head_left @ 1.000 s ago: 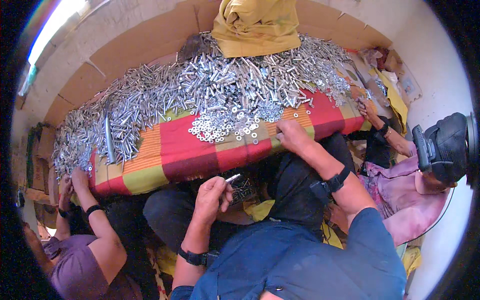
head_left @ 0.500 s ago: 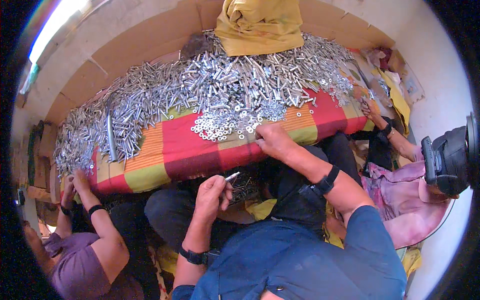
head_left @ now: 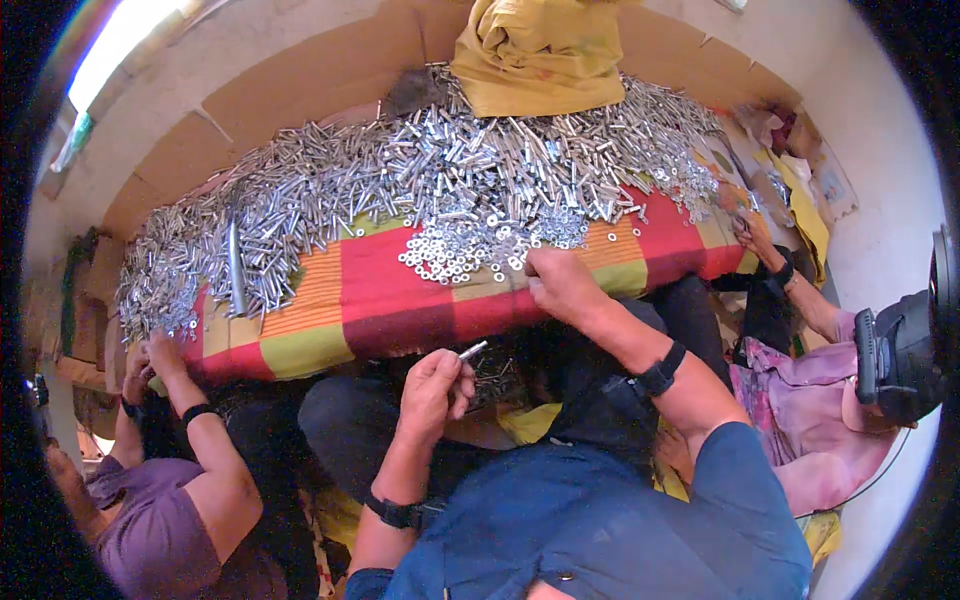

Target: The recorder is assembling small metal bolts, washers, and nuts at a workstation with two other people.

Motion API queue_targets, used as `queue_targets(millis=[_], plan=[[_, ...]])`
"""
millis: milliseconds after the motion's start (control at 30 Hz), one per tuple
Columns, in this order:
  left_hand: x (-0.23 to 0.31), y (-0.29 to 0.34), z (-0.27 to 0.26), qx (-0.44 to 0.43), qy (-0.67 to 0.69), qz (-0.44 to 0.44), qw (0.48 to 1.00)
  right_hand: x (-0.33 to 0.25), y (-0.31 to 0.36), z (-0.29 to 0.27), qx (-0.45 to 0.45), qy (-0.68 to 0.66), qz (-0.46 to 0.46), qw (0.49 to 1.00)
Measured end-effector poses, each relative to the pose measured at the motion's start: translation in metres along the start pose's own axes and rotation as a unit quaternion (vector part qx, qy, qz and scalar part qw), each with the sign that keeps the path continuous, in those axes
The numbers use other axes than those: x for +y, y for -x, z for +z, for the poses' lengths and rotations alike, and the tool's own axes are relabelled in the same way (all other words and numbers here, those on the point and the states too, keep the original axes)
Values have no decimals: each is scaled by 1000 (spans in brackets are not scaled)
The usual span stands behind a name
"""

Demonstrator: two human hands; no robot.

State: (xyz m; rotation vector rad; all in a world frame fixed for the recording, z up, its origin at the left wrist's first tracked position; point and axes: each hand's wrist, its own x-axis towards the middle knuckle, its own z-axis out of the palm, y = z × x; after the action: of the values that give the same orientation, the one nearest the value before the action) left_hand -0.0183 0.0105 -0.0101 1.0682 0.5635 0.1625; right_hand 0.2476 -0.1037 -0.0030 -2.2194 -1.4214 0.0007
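The step in hand looks like handling small metal parts one at a time: the left hand (head_left: 432, 388) pinches a metal pin (head_left: 474, 350) between thumb and forefinger, the pin jutting toward one or two o'clock, while the right hand (head_left: 562, 285), at the left hand's two o'clock, rests at the rim of the checked cloth (head_left: 395, 305). Its fingers are curled in, but whether they pinch a washer or nothing I cannot tell, since the tips are turned away. The loose washers (head_left: 440, 258) lie at its ten o'clock, with the big heap of pins (head_left: 480, 150) beyond, toward eleven. The next move would seem to call for a light fingertip touch from the right hand and a steady left. The metal pieces (head_left: 492, 378) just past the left hand, toward two o'clock, sit in shadow and are hard to make out. At eight o'clock a co-worker's hands (head_left: 160, 352) are too small to read; the view's rim cuts off that person's body.
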Motion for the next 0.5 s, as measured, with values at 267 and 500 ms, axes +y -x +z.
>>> queue_targets(millis=[267,500], plan=[[3,1,-6,43,45,20,998,-88,4,-31,-196,-520,184,811],[-7,0,-6,34,26,12,999,-99,10,-17,-206,-553,208,780]])
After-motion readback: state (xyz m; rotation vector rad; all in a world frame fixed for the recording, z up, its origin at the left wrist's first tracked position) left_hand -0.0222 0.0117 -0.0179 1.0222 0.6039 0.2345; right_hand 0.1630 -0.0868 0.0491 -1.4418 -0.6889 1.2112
